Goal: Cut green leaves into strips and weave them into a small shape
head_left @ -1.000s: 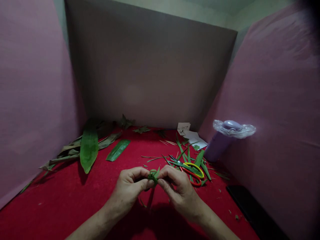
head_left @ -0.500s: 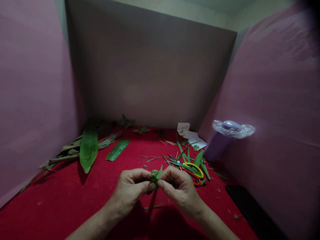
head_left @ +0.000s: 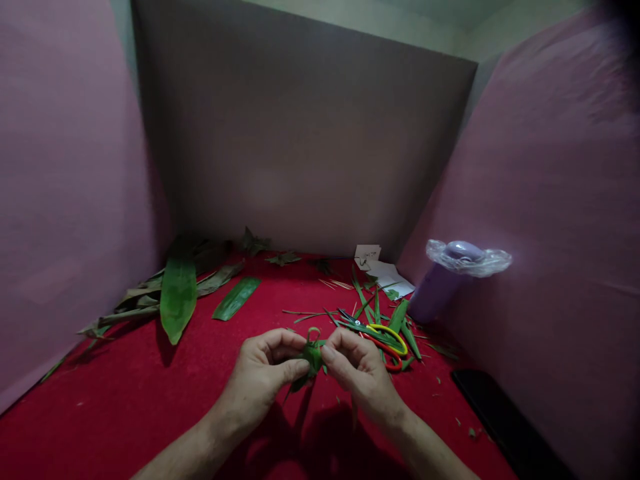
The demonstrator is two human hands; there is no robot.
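Between my two hands is a small folded piece of green leaf with a thin loop standing up at its top. My left hand pinches its left side between thumb and fingers. On the other side, my right hand pinches the leaf's right edge with thumb and forefinger. Scissors with one yellow and one red handle lie just beyond my right hand, among cut green leaf strips. The finer folds of the held leaf are too small to make out.
A broad green leaf rests on dried leaves at the left, near a cut leaf piece. White papers lie at the back. A purple container with plastic wrap and a black flat object are on the right.
The folded leaf has turned between my fingers, so its green face and upright loop now show more. My right hand has shifted slightly; both hands keep their pinch.
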